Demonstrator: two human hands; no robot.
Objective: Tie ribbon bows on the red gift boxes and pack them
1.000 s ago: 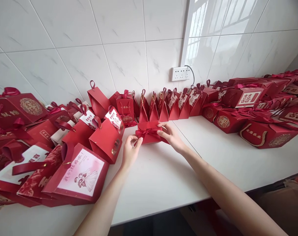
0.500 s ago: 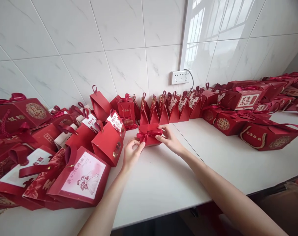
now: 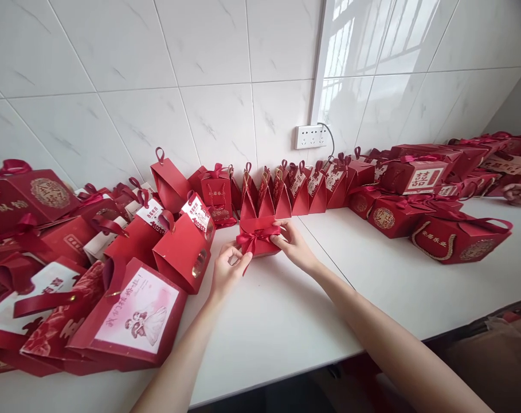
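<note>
A small red gift box sits on the white table in front of me, with a dark red ribbon bow across its front. At the bow's left side, my left hand pinches a ribbon tail between thumb and fingers. My right hand is at the right side of the box, its thumb and fingertips closed on the bow's right loop. Right behind the box stands a row of pointed red gift boxes with ribbon loops on top.
Red gift boxes crowd the left of the white table. More boxes are stacked at the right. A power strip hangs on the tiled wall. Another person's hand shows at the far right edge.
The view has shifted slightly, so the boxes appear a little further left. Both hands stay at the bow, and a ribbon tail now hangs lower below my left fingers.
</note>
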